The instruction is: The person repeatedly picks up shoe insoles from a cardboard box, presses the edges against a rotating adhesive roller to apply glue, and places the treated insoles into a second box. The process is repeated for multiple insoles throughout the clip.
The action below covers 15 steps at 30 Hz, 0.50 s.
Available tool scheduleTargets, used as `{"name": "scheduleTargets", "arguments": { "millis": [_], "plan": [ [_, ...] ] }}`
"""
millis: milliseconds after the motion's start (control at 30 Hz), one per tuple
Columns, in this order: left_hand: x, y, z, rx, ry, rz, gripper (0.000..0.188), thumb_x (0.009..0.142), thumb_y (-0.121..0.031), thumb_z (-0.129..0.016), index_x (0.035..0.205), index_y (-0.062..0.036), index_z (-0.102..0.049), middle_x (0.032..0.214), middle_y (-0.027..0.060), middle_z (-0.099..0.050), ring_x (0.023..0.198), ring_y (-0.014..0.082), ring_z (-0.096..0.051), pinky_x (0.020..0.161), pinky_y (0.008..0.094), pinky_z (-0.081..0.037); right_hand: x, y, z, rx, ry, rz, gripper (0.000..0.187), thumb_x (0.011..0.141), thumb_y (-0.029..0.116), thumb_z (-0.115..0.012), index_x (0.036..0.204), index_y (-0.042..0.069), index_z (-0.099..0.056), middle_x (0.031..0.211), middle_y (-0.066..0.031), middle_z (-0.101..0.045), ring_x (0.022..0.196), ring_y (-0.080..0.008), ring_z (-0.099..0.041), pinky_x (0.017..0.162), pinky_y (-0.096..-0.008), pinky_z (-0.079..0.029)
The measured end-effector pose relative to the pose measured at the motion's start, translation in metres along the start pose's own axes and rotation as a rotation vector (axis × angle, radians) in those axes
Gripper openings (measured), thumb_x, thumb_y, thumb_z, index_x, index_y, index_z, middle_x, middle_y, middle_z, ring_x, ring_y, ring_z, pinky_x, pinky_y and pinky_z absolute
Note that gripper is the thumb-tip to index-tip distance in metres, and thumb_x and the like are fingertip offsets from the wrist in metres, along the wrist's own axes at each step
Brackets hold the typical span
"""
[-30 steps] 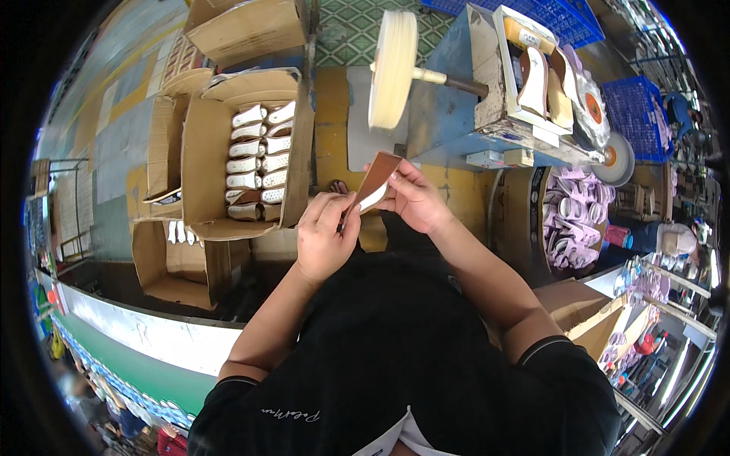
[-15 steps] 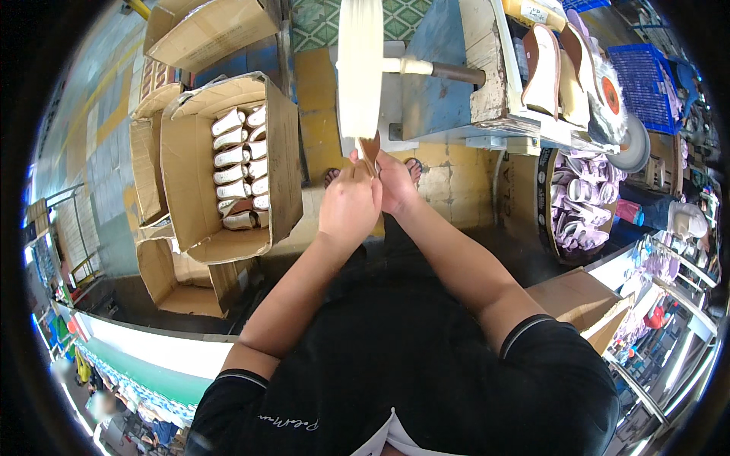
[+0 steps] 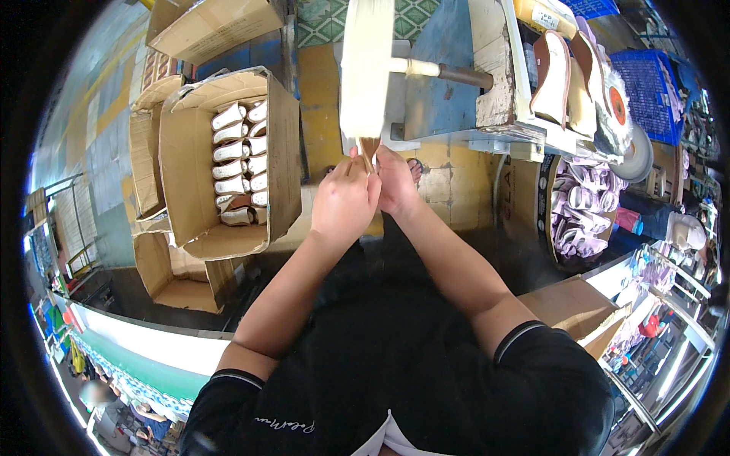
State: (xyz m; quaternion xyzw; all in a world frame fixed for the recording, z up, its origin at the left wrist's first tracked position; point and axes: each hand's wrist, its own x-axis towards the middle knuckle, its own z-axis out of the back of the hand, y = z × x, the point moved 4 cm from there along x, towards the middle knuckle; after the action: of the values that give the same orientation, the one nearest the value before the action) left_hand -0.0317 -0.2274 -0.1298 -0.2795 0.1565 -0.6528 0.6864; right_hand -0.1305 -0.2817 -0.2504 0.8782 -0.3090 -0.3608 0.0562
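left hand (image 3: 341, 199) and right hand (image 3: 395, 178) are both closed, gripping one brown sole (image 3: 370, 147) between them. sole sits at 12 o'clock of the hands, its far end at the lower edge of a pale wheel (image 3: 366, 72) (wheel blurred; cannot tell whether they touch). shaft (image 3: 456, 74) runs from wheel toward 3 o'clock. cardboard box (image 3: 283, 159) with rows of white soles (image 3: 230, 153) stands at 9 o'clock of the hands; lavender sandals (image 3: 582, 209) lie heaped at 3 o'clock.

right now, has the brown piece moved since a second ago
Yes, the brown piece has moved forward, toward the cream wheel; a gap showed before, now its tip is at the wheel's edge.
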Motion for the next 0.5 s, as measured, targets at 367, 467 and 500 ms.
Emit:
{"name": "scheduleTargets", "arguments": {
  "millis": [367,467,500],
  "plan": [
    [-0.006,0.002,0.011,-0.016,-0.063,0.007,0.032,0.107,-0.017,-0.070,0.121,0.0121,-0.073,0.092,0.0233,-0.073,0.079,0.0420,-0.075,0.075,0.0497,-0.063,-0.007,-0.002,-0.006,-0.108,-0.156,0.056,0.040,0.127,0.033,-0.034,0.140,0.007,-0.062,0.125,-0.0111,-0.074,0.112,-0.0236,-0.072,0.104,-0.0445,-0.060],
    [0.003,0.008,0.007,0.035,0.038,0.046,0.031,0.106,-0.016,-0.070,0.121,0.0115,-0.074,0.092,0.0232,-0.074,0.078,0.0421,-0.075,0.074,0.0499,-0.064,-0.005,0.000,-0.010,-0.065,-0.115,0.111,0.041,0.127,0.033,-0.035,0.139,0.006,-0.062,0.125,-0.0109,-0.074,0.112,-0.0240,-0.072,0.103,-0.0443,-0.060],
    [0.004,0.006,0.009,0.009,-0.024,-0.008,0.031,0.106,-0.015,-0.071,0.121,0.0114,-0.074,0.092,0.0232,-0.074,0.077,0.0422,-0.075,0.073,0.0500,-0.064,-0.005,0.002,-0.011,-0.057,-0.107,0.118,0.040,0.127,0.033,-0.036,0.139,0.005,-0.062,0.125,-0.0107,-0.074,0.112,-0.0240,-0.072,0.103,-0.0444,-0.060]
  ]
}}
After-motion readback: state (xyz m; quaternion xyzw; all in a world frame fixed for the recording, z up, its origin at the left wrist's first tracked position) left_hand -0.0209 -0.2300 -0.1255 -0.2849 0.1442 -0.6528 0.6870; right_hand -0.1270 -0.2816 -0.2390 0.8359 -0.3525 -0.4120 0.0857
